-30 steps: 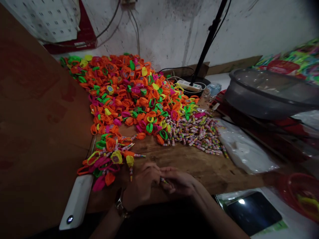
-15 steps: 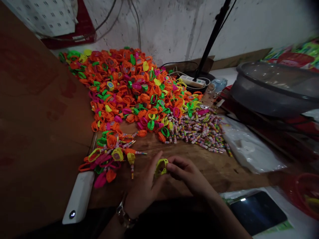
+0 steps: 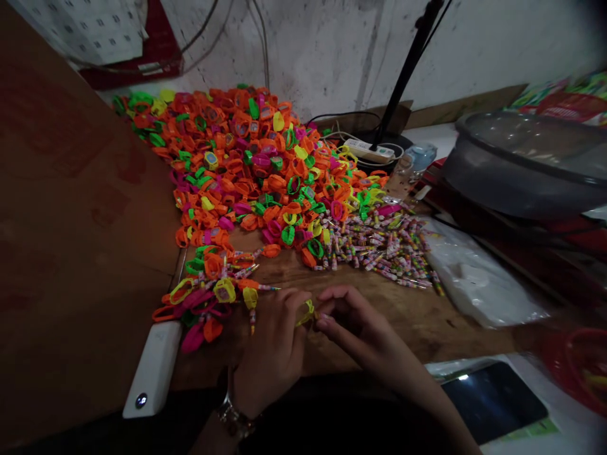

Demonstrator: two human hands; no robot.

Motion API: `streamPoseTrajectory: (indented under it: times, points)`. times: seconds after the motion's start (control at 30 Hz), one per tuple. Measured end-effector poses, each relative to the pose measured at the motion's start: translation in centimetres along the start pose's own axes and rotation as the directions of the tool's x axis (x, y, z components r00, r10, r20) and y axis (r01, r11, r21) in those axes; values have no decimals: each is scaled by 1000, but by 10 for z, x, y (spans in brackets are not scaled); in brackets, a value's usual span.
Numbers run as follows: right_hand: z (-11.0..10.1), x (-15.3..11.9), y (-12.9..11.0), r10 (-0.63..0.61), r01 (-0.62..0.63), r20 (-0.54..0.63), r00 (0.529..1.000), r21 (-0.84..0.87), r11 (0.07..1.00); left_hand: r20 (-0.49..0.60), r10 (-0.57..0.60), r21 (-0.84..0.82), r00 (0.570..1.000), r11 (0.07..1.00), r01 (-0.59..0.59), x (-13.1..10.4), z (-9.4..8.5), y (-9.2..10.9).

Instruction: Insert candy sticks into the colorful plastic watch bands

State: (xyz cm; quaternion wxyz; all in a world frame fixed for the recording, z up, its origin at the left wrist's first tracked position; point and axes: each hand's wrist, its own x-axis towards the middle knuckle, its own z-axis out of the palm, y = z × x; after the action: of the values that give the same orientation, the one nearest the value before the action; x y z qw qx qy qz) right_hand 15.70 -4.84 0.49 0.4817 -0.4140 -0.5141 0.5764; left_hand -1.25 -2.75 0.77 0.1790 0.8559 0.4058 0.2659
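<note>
A yellow toy watch (image 3: 305, 313) with a looped strap sits in the fingers of my left hand (image 3: 275, 344), which covers part of it. Close by on the right, my right hand (image 3: 363, 328) is closed in a pinch at the edge of the watch. Something small shows at those fingertips, too dim to name. To the left lie toy watches (image 3: 225, 291) in several colours, some with slim patterned tubes (image 3: 253, 321) stuck through them. Ahead is a large heap of toy watches (image 3: 237, 170), mostly orange, beside a pile of slim patterned tubes (image 3: 379, 246).
A cardboard box (image 3: 85, 253) walls off the left side, with a white power bank (image 3: 154, 370) next to it. On the right are a plastic bag (image 3: 478, 278), a phone (image 3: 493, 401), a red basket (image 3: 576, 366) and a grey tub (image 3: 526, 167). A power strip (image 3: 368, 150) lies by a black pole.
My left fingers have curled further round the yellow toy watch, hiding more of it. The right fingertips have shifted slightly, and a small thing now shows between them.
</note>
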Motion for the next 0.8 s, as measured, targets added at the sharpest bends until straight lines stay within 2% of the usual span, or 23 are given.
streamPoseTrajectory:
  times: [0.1,0.23,0.37,0.5,0.6,0.8]
  points:
    - [0,2,0,13,-13,-9,1000,-36,999,16,19,36,1000,999,-20,-1,-1,-2]
    - [1,1,0,68,-66,-1,998,-225,972,57,99,91,993,990,-104,-5,2,-12]
    - [2,-1,1,134,-88,106,985,-360,929,106,137,132,985,980,-150,-12,6,-19]
    - [-1,-1,6,172,-87,212,962,-361,929,123,118,163,985,977,-138,-19,9,-18]
    - [2,-4,13,160,-81,185,970,-374,924,128,116,111,985,985,-130,-25,12,-20]
    - [22,-12,40,68,-32,63,996,-452,891,144,83,69,986,993,-94,-38,21,-32]
